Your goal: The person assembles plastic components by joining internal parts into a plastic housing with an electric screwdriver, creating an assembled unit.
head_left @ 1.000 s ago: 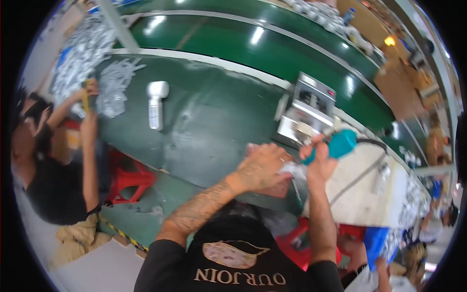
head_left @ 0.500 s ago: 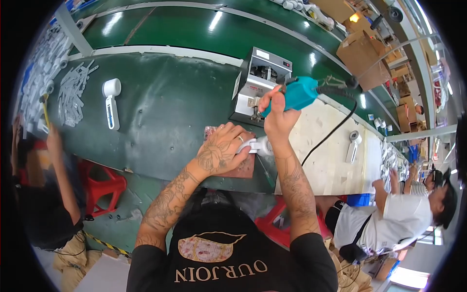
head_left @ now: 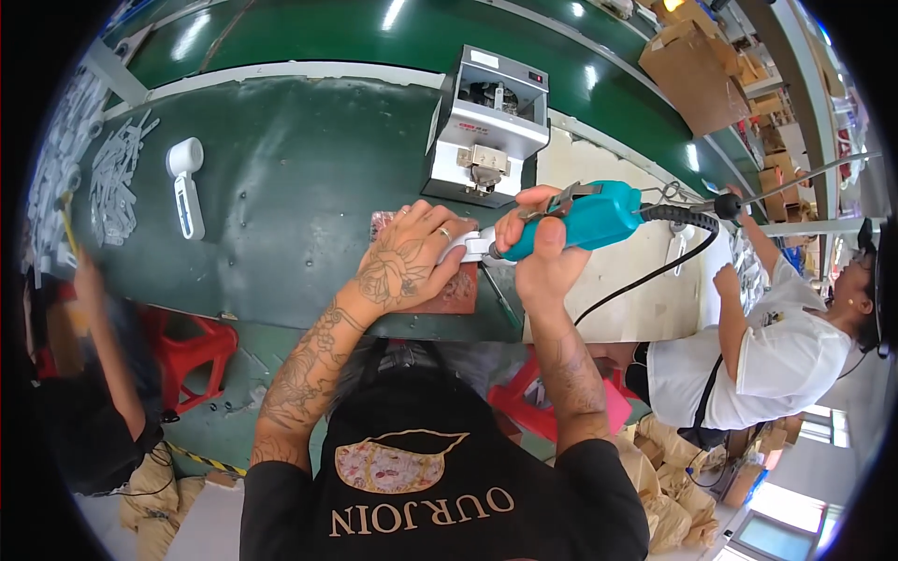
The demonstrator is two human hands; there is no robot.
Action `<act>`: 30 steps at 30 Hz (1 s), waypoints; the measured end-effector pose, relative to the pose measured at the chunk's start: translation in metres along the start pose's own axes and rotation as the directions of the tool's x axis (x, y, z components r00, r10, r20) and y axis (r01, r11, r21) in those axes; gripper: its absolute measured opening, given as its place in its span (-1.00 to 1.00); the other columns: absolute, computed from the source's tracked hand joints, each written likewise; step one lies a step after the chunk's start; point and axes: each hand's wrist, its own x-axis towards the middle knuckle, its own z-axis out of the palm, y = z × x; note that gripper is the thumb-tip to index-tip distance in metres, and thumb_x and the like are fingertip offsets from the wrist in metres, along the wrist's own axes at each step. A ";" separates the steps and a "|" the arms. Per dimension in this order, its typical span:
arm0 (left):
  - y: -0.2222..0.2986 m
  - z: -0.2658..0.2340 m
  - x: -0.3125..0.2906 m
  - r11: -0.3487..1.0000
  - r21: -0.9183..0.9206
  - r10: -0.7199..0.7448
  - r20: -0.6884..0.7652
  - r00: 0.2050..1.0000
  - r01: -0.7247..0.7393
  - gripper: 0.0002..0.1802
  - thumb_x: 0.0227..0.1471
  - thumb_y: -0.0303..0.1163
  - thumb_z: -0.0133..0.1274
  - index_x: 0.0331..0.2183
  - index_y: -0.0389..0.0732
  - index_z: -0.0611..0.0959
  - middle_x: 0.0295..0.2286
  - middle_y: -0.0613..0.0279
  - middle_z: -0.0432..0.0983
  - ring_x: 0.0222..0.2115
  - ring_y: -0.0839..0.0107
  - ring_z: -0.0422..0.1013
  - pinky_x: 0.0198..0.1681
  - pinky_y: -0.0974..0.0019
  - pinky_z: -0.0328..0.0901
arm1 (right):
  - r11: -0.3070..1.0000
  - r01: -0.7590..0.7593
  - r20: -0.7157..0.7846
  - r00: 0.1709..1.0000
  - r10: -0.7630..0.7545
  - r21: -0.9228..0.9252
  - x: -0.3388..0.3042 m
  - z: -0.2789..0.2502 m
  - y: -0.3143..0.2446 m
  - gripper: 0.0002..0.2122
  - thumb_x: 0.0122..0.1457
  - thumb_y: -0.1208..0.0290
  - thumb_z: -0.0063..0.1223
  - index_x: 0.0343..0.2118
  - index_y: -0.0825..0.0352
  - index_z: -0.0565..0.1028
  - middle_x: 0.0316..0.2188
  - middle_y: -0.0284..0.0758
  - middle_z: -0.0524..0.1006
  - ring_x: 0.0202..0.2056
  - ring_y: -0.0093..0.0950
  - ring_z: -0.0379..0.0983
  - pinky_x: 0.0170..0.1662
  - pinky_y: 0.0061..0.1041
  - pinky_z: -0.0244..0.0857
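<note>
My right hand (head_left: 550, 266) is wrapped round a teal electric screwdriver (head_left: 603, 222) with a black cable, held nearly level and pointing left. Its tip meets a white plastic handheld device (head_left: 478, 247) that resembles the handheld fan lying on the table. With fingers curled over it, my left hand (head_left: 407, 257) holds this device down on a reddish pad (head_left: 456, 297); the palm hides much of it. A slim tool (head_left: 500, 294) lies just right of the pad.
Beyond my hands stands a grey screw feeder (head_left: 491, 126). A white handheld fan (head_left: 186, 189) lies left on the green table (head_left: 290, 206), near a heap of clear plastic pieces (head_left: 117, 182). Co-workers sit at both sides; a red stool (head_left: 192, 355) is at left.
My right hand has brought the screwdriver from beside the screw feeder down to the white device. My left hand stays on the device. The view has shifted slightly, and the right co-worker's arm is raised.
</note>
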 end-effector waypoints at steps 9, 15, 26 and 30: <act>0.005 0.002 0.001 0.999 0.035 -0.015 0.014 1.000 0.015 -0.64 0.12 -0.34 0.02 -0.05 -0.19 0.62 -0.20 0.19 0.46 -0.16 0.17 0.36 -0.03 0.09 0.26 | 0.997 -0.061 -0.057 0.997 0.058 -0.049 -0.012 -0.002 0.015 -0.51 0.21 -0.06 0.16 -0.30 0.38 0.36 -0.63 -0.32 0.38 -0.60 -0.48 0.34 -0.47 -0.45 0.28; 0.003 0.003 0.006 1.000 0.029 -0.001 -0.013 1.000 0.002 -0.65 0.13 -0.34 0.03 -0.05 -0.19 0.61 -0.04 0.21 0.44 -0.12 0.16 0.35 0.00 0.11 0.25 | 0.999 -0.032 -0.007 0.999 0.032 -0.016 -0.008 -0.001 0.016 -0.56 0.19 0.01 0.21 -0.35 0.34 0.34 -0.62 -0.33 0.36 -0.60 -0.48 0.33 -0.49 -0.45 0.28; 0.014 -0.008 -0.054 0.951 0.208 0.231 0.015 0.973 -0.229 -0.62 -0.03 -0.29 0.25 -0.11 -0.11 0.65 -0.12 0.23 0.55 -0.19 0.22 0.49 -0.07 0.13 0.38 | 0.886 -0.215 -0.092 0.957 0.275 0.410 -0.053 -0.023 -0.006 -0.49 0.17 -0.14 0.10 -0.16 0.30 0.43 -0.57 -0.32 0.41 -0.54 -0.41 0.34 -0.45 -0.37 0.25; -0.004 -0.042 -0.075 0.984 0.151 -0.037 -0.348 0.937 0.094 -0.69 0.11 -0.31 0.16 -0.09 -0.16 0.63 -0.14 0.17 0.57 -0.12 0.19 0.48 -0.05 0.18 0.35 | 0.985 0.126 -0.214 0.972 -0.098 0.118 -0.077 -0.048 -0.045 -0.40 0.20 -0.27 -0.02 -0.17 0.32 0.33 -0.58 -0.38 0.34 -0.59 -0.54 0.23 -0.50 -0.53 0.12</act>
